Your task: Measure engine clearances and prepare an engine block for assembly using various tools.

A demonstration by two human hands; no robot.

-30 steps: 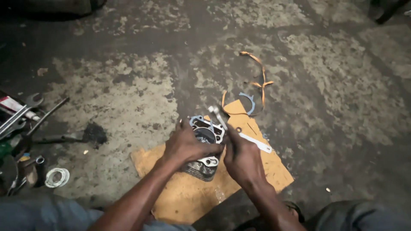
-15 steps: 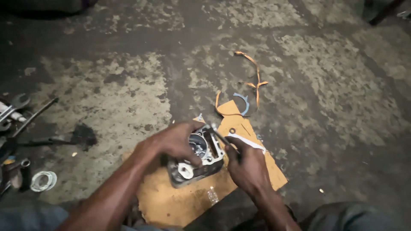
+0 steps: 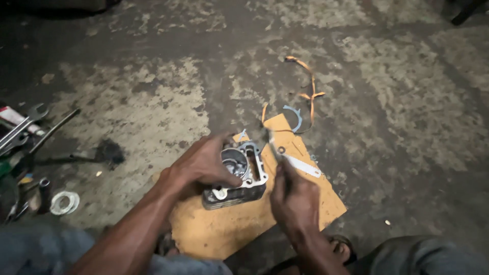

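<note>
Cylinder (image 3: 235, 175): silver-grey top face, dark grey to black finned sides, bore interior grey with bright reflections. Cardboard (image 3: 244, 224): plain orange-tan, with one small dark spot beside the white strip (image 3: 301, 165). Gasket piece (image 3: 295, 116): pale blue. Ribbon (image 3: 308, 84): orange. Floor (image 3: 132, 107): dark grey, mottled with irregular pale beige patches; one black stain at left. Wrenches (image 3: 20, 130): silver. Ring (image 3: 63, 202): white-grey. Trousers (image 3: 428, 257): grey.

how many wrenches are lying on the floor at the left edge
2, as far as shows: an open-end wrench near the left edge, and a second wrench just below it. More may be hidden in the dark tool pile underneath.
</note>
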